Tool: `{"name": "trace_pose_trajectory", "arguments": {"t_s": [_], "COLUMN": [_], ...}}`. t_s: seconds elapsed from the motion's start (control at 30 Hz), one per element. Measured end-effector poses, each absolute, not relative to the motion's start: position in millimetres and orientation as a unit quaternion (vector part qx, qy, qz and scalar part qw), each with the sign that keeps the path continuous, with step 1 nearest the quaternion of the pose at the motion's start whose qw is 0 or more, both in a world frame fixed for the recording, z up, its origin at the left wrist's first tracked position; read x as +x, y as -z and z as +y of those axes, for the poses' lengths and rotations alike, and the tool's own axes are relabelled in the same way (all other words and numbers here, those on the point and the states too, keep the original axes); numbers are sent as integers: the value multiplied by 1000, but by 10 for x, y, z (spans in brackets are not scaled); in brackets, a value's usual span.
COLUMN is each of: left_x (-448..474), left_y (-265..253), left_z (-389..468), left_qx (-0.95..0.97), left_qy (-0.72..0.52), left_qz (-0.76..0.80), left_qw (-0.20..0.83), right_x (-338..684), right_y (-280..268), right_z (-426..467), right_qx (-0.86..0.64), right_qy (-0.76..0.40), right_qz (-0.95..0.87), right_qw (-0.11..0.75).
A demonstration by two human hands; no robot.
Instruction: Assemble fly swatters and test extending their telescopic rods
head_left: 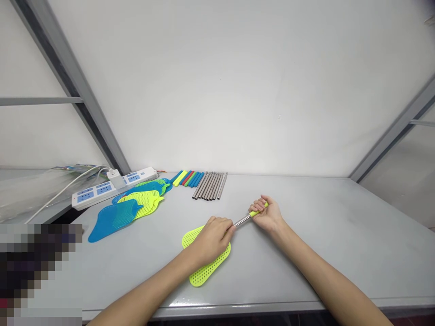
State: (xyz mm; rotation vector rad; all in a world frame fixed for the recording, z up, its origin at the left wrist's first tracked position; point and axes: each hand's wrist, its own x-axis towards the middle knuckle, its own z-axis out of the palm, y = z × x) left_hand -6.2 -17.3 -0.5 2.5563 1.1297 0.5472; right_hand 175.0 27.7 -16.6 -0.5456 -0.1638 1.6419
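Observation:
A yellow-green fly swatter [205, 273] with a perforated head lies slantwise low over the table. My left hand [213, 239] is closed around its neck, where the metal rod [242, 221] meets the head, and covers that joint. At the rod's other end, my right hand [267, 213] wraps its fingers around the yellow-green grip [258, 210]. Behind and to the left, several blue and yellow-green swatter heads [117, 216] lie in overlapping stacks. Several metal rods [210, 186] are laid side by side near the wall, beside several coloured grips [188, 178].
A white power strip [98, 193] with a plugged-in adapter and cable lies along the table's left edge. Clear plastic bags [32, 192] rest on the neighbouring surface. Grey metal posts [78, 81] stand on either side, with a white wall [238, 90] behind the grey table [312, 217].

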Motion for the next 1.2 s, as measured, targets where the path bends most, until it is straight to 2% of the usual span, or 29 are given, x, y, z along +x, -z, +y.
{"name": "trace_pose_trajectory", "arguments": {"t_s": [0.87,1.2], "left_x": [-85,-83], "left_y": [-17,-34], "left_z": [-195,-202], "left_qx": [880,871], "left_qy": [-189,-191], "left_qz": [408,411], "left_qw": [151,191], "right_x": [1579,1534], "right_y": [158,109], "right_z": [95,41], "right_qx": [-189,-172], "right_qy": [-671,-662], "right_qz": [-106,-118], "right_qw": [709,720]}}
